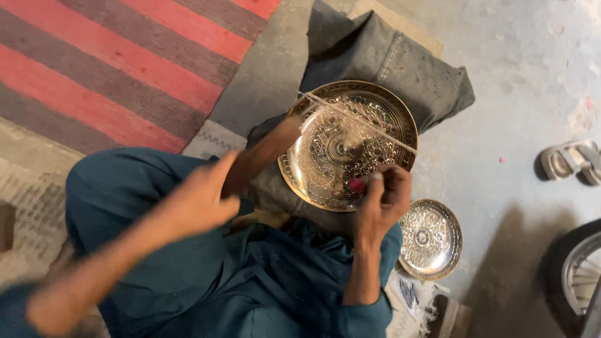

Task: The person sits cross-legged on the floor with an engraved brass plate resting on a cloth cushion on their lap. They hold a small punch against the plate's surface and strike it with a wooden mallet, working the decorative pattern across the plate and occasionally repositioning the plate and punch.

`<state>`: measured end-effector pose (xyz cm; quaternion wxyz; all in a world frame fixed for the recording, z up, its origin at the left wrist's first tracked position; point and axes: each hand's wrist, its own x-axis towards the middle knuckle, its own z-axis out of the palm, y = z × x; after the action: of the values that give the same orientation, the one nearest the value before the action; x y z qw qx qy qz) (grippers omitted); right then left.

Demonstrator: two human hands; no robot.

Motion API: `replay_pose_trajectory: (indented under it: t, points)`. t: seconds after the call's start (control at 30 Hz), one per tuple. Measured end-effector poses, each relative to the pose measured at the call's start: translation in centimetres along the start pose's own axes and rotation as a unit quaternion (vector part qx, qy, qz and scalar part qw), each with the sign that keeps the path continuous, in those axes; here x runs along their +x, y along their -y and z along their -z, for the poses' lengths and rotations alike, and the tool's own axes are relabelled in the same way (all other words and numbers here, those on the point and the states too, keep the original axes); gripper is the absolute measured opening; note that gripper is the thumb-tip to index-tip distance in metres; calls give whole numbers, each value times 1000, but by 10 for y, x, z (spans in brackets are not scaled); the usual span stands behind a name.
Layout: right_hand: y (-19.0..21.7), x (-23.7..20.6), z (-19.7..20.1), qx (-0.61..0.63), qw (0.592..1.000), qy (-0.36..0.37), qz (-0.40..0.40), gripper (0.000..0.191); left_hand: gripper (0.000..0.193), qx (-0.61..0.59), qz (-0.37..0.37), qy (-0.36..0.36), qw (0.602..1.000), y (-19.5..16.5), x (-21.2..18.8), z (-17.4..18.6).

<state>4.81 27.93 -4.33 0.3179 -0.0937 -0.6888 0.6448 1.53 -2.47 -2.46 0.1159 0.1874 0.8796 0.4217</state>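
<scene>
A big round shiny metal plate (348, 145) with tiny swirly patterns all over it rests on a lumpy grey cloth cushion (400, 62). The cushion sits on the grey concrete floor (513, 112), right in front of the person's lap. The plate tips a little toward the person.

The right hand (383, 199) is at the near edge of the plate. Its fingers are bunched tight around a small tool with a pink end (357, 185), and the tip of that tool touches the plate's rim. A thin pale stick or string (360, 122) runs slanted across the top of the plate; I cannot tell which it is.

The left hand (201, 199) is blurry. It is closed around a long brown wooden handle (260, 155), which points up toward the left side of the plate. The far end of the handle is too blurry to see what is on it, and I cannot tell if it touches the plate.

A smaller round shiny metal plate (431, 239) with the same kind of patterns lies flat on the floor, just beside the person's right elbow. The person wears dark teal clothes (250, 281). A red and grey striped rug (125, 62) covers the floor on the left. A pale sandal (570, 161) lies far to the right, and part of a wheel (582, 275) shows at the right edge.
</scene>
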Motion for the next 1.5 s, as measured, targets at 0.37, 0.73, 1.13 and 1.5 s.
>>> replay_pose_trajectory:
  t: [0.37, 0.73, 1.13, 1.5]
  points:
    - [5, 34, -17, -479, 806, 111, 329, 26, 90, -48, 166, 82, 982, 30, -94, -68]
    - [-35, -1, 68, -226, 967, -79, 89, 26, 39, -5, 64, -87, 994, -22, -8, -5]
    - [-53, -81, 93, -482, 870, -84, -62, 24, 28, 15, -47, -132, 990, -22, 53, -44]
    - [-106, 8, 113, -587, 797, -15, -142, 30, 28, -9, -41, -124, 991, -12, 52, -52]
